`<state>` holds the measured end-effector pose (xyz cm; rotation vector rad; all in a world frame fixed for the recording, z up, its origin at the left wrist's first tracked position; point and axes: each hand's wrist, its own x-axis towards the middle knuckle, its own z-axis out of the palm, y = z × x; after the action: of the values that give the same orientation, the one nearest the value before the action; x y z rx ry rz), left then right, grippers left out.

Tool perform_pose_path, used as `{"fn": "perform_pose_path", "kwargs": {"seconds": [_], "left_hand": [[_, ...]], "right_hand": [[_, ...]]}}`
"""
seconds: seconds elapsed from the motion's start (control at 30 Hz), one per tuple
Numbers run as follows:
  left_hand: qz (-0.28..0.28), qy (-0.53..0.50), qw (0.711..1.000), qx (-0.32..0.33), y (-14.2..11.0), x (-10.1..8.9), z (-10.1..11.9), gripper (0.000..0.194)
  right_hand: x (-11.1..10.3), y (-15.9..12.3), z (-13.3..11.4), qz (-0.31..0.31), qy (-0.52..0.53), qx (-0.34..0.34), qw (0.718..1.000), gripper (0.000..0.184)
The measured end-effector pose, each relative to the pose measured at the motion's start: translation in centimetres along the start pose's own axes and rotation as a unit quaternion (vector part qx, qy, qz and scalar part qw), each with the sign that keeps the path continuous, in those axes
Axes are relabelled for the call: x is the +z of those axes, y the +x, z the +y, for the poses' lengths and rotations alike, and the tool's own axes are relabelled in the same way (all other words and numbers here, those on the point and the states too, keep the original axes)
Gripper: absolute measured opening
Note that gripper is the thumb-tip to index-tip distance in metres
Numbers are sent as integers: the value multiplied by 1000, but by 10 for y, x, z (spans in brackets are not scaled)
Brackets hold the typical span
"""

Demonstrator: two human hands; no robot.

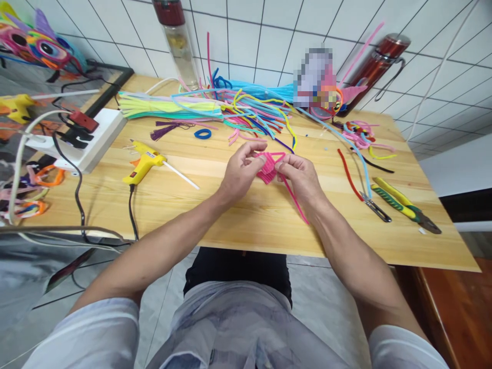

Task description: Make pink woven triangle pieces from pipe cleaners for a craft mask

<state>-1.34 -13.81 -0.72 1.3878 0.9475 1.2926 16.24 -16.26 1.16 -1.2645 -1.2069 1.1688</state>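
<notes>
A small pink piece of folded pipe cleaner is held between my two hands above the middle of the table. My left hand pinches its left side between thumb and fingers. With thumb and forefinger, my right hand grips the pink pipe cleaner strand near the piece's right edge. The strand's loose tail hangs down toward the table's front. Just beyond my hands lie a yellow pipe cleaner and a bundle of multicoloured pipe cleaners.
To the left, a yellow glue gun with a white stick lies near a white power strip. Small scissors and green-yellow pliers lie on the right. A glass bottle and a red flask stand along the wall.
</notes>
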Motion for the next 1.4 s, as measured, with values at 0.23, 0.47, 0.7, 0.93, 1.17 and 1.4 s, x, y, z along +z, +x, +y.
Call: {"fn": "perform_pose_path", "kwargs": {"seconds": [0.23,0.47,0.7,0.93,1.17,1.4], "left_hand": [[-63,260,940,210,-3,1,-7,31],[-35,216,961,168,0,-1,-12,7],[-95,-24,995,-37,-2,2,0,24],[-131,-82,984,-94,-3,3,2,32],[-141,-83,980,-114,-4,3,4,21],[-133,-96,978,-132,-3,3,3,20]], "right_hand": [[-4,5,0,-22,52,42,998,24],[-6,5,-2,-48,25,40,998,34],[-5,1,1,51,-57,-113,991,23],[-5,2,1,19,-29,-96,995,34],[-7,2,2,29,-45,-104,993,37],[-5,2,1,28,-36,-110,993,27]]}}
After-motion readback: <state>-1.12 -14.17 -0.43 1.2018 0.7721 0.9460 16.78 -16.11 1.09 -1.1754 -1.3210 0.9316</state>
